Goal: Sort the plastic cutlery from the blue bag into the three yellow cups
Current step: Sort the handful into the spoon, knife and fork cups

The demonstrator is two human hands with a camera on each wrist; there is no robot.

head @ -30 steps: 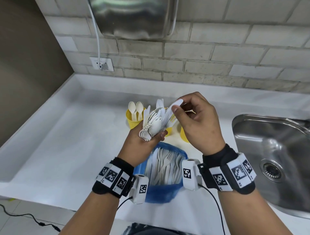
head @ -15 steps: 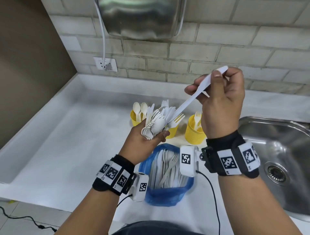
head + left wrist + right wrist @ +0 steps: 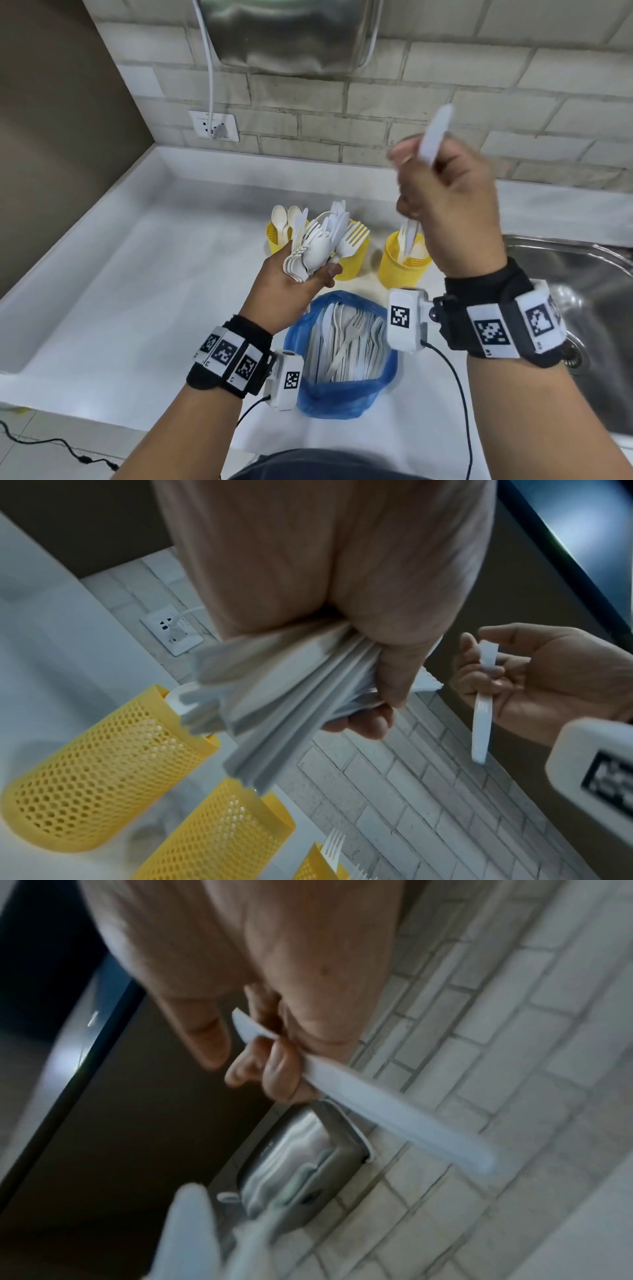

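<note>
A white counter (image 3: pixel 113 308) runs to a pale brick wall, with a steel sink (image 3: pixel 582 281) at the right. Nearest, the blue bag (image 3: pixel 342 397) stands open, full of white cutlery. Above it the left hand (image 3: pixel 291 291) clamps its fingers round a fanned bundle of cutlery (image 3: pixel 318 246). The right hand (image 3: pixel 448 212), raised and blurred, pinches a white knife (image 3: pixel 435 133), its lower end over the right cup (image 3: pixel 404 263). The bundle partly hides the middle cup (image 3: pixel 356 260) and left cup (image 3: pixel 274 236).

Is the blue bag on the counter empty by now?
No, the blue bag still holds a heap of white plastic cutlery, forks among them, as the head view shows.
</note>
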